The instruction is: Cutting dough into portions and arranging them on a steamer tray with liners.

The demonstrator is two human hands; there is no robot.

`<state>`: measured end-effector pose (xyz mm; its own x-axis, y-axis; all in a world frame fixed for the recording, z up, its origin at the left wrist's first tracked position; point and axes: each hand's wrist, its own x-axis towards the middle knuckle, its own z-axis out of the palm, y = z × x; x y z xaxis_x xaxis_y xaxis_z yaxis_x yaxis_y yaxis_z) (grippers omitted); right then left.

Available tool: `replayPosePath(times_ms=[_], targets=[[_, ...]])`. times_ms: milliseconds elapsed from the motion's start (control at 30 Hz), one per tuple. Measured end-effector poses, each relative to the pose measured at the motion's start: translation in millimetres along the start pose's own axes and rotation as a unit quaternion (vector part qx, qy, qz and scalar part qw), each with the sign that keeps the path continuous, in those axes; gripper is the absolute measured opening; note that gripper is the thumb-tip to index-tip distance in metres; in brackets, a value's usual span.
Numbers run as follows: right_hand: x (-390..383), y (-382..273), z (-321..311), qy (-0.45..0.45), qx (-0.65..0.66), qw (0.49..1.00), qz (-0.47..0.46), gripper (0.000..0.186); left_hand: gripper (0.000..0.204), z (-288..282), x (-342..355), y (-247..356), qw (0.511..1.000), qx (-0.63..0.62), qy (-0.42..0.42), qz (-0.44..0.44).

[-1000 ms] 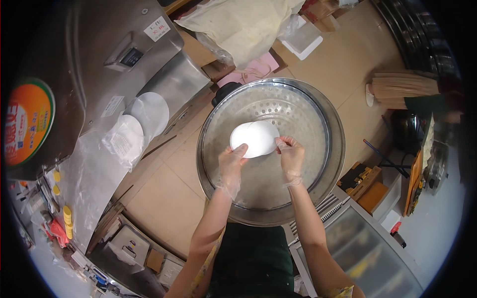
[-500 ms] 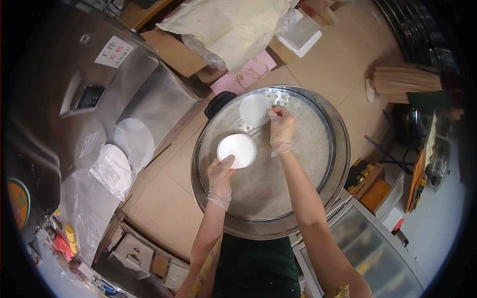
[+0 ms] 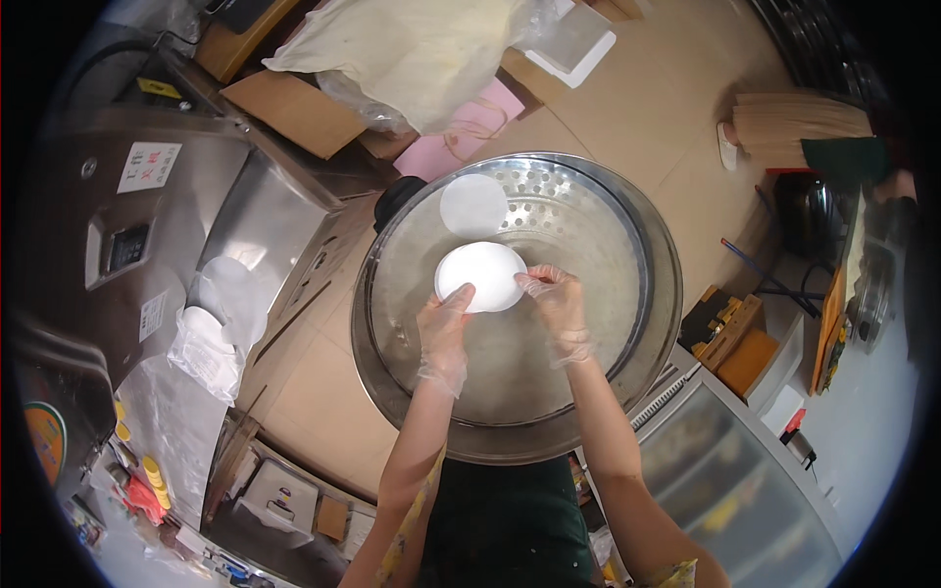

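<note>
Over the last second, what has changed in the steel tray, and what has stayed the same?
One white round sheet was let go and now lies flat at the far side of the perforated steel tray. Both hands came back near and took hold of another white round, the left hand at its near edge and the right hand at its right edge. The tray did not move.

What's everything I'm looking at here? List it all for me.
steamer tray: 1, silver, perforated, centre
white discs: 2, one held, one lying flat in the tray beyond it
machine: 1, steel, left
wrapper stacks: white, on plastic by the machine
cloth: 1, cream, top
pink sheet: 1, behind the tray
cardboard: brown, top left
left hand: clear glove, on the held disc
right hand: clear glove, on the held disc
</note>
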<state>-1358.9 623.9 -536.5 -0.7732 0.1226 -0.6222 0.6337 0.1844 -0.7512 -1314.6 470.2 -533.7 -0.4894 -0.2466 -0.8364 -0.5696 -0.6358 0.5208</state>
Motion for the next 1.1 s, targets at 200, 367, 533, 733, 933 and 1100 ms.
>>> replayPosePath(times_ms=[200,367,533,733,933,1100], targets=[[21.4,5.0,-18.8,0.139,0.014,0.989,-0.046,0.016,0.029,13.6,10.4,-6.4,0.999,0.024,0.042,0.017],[69.9,9.8,-37.6,0.227,0.028,0.973,-0.035,0.017,0.026,21.4,11.7,-12.1,0.998,0.047,0.045,0.015],[85.6,15.1,-31.8,0.27,-0.054,0.959,-0.068,0.018,0.025,19.2,11.3,-21.3,0.998,0.051,0.039,0.009],[55.9,8.0,-27.3,0.32,-0.102,0.931,-0.143,0.023,0.03,17.6,8.2,-26.7,0.999,0.038,0.022,-0.007],[-6.5,6.4,-37.8,0.019,0.096,0.991,0.095,0.026,0.031,29.8,3.1,-30.1,0.999,-0.017,-0.025,-0.034],[-18.3,14.9,-37.0,0.062,0.061,0.996,0.018,0.017,0.031,38.2,0.1,-33.3,1.0,0.013,-0.009,-0.017]])
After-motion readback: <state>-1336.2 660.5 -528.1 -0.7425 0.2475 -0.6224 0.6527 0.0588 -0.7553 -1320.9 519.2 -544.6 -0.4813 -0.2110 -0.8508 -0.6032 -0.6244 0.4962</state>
